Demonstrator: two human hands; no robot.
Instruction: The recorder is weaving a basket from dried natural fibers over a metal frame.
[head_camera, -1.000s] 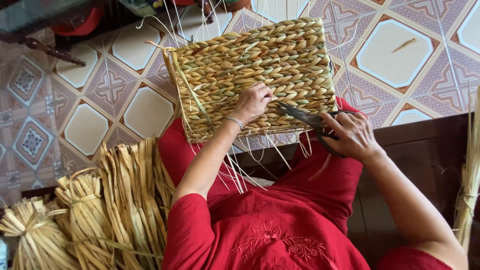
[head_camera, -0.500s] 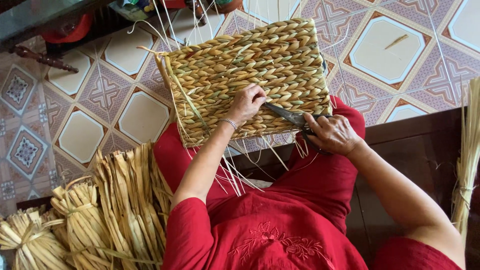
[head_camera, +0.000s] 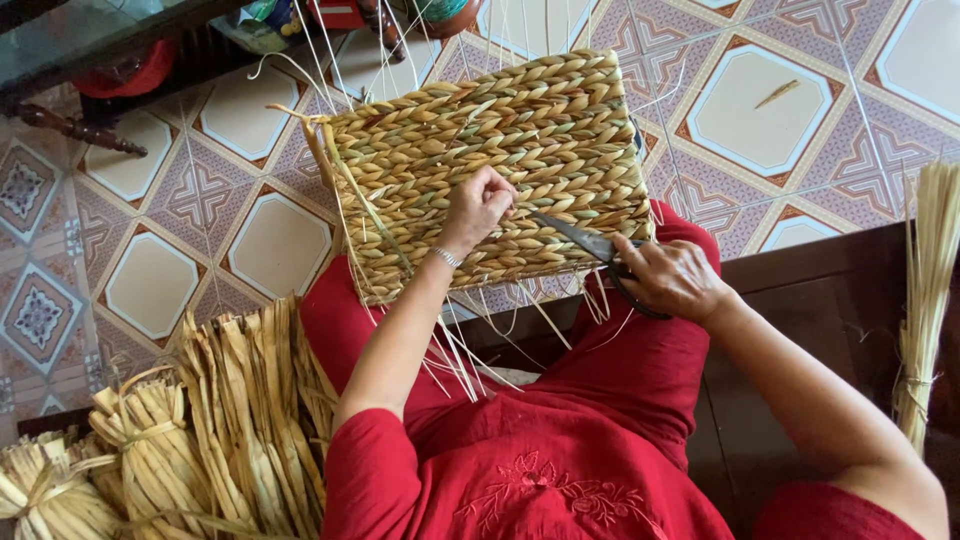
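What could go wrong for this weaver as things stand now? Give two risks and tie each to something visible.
1. The scissors in the right hand point their blades toward the left hand, which pinches at the woven mat right beside the tips; a slip might nick the fingers.
2. The blades lie flat on the plaited rows, so a cut could sever a woven strand rather than the loose thin strands hanging below the mat's edge.
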